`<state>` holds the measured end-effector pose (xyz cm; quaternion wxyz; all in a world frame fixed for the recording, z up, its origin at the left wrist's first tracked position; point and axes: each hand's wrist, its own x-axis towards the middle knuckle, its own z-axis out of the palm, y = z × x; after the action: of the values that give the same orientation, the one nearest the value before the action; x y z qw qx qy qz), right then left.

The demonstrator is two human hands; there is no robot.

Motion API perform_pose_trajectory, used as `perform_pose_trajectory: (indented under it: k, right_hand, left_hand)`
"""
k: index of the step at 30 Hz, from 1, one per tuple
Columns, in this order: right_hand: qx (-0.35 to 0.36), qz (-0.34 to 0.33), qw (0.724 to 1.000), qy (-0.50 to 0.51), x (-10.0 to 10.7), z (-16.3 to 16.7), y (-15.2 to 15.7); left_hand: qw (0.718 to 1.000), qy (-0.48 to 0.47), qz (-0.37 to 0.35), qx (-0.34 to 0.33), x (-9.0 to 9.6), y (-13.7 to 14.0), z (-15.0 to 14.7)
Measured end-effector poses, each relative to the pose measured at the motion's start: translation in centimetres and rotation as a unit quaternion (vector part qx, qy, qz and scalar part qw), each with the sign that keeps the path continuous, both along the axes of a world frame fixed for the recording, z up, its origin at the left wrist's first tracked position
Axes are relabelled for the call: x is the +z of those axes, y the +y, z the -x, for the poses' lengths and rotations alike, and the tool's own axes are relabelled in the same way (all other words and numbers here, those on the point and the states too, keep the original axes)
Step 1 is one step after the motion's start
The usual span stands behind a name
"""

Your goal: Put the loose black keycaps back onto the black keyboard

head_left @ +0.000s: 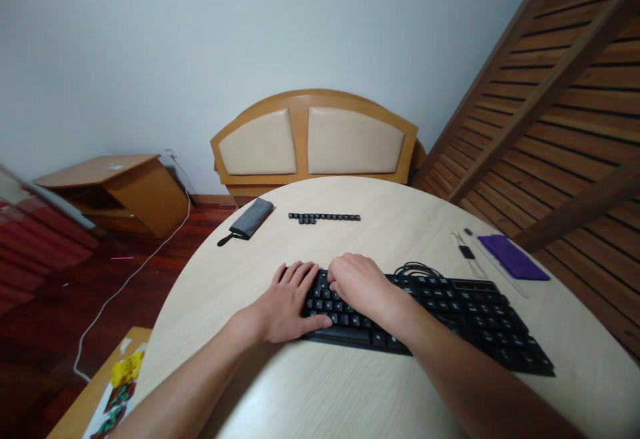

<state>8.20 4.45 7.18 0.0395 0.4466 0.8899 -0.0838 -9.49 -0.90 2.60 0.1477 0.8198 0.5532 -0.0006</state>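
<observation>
A black keyboard [345,336] lies on the round pale table [240,372], several dark gaps showing near its upper left keys. My left hand [290,299] clasps its left end, fingertips over the far edge and thumb across the front keys. Above the upper left part of the keyboard, my right hand [357,282] is closed, its fingertips tucked underneath. Whatever it pinches, if anything, is hidden. Farther back, loose black keycaps [335,217] form a long row with a short second row in front.
A grey pouch [253,218] lies at the back left. On the right are a purple cloth [513,257], a thin brush [493,259] and a wire tool with a black handle [466,252]. Coiled cable [417,268] rests behind the keyboard. A wooden headboard [303,132] stands beyond the table.
</observation>
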Motion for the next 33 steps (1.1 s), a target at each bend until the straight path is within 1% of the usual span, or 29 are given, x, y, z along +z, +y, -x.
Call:
perform_pose_trajectory:
  k: [8, 11, 14, 17, 21, 23, 26, 30, 33]
  right_hand:
    - [0.011, 0.024, 1.000, -0.012, 0.6, -0.2, 0.2]
    - [0.028, 0.041, 0.999, 0.000, 1.0, -0.7, 0.4]
    - [0.049, 0.043, 0.998, 0.007, 1.4, -1.3, 0.2]
    - [0.069, 0.042, 0.997, -0.008, 1.7, -1.8, -0.1]
    - [0.086, 0.041, 0.995, -0.036, 1.7, -2.2, -0.3]
    - [0.091, 0.044, 0.994, -0.044, 1.6, -2.2, -0.3]
    - [0.098, 0.046, 0.992, -0.057, 1.6, -2.1, -0.3]
    - [0.100, 0.041, 0.992, -0.067, 1.8, -1.9, -0.6]
    - [0.095, 0.040, 0.992, -0.076, 2.3, -1.8, -0.9]
  left_hand:
    - [1.000, 0.005, 0.004, 0.001, -0.2, 0.1, 0.1]
    - [1.000, -0.004, -0.002, -0.001, -0.3, 0.1, 0.2]
    - [1.000, -0.007, 0.002, -0.001, -0.4, 0.1, 0.2]
    - [1.000, -0.006, 0.020, 0.005, -0.1, 0.1, 0.2]
    - [0.998, -0.028, 0.047, 0.016, 0.9, 0.5, 0.3]
    - [0.998, -0.041, 0.032, 0.021, 1.3, 1.4, 0.7]
    - [0.997, -0.044, -0.036, 0.046, 1.3, 3.8, 1.7]
    - [0.984, -0.006, -0.118, 0.136, 0.4, 8.3, 3.2]
    - [0.974, 0.010, -0.146, 0.174, -0.4, 10.8, 3.7]
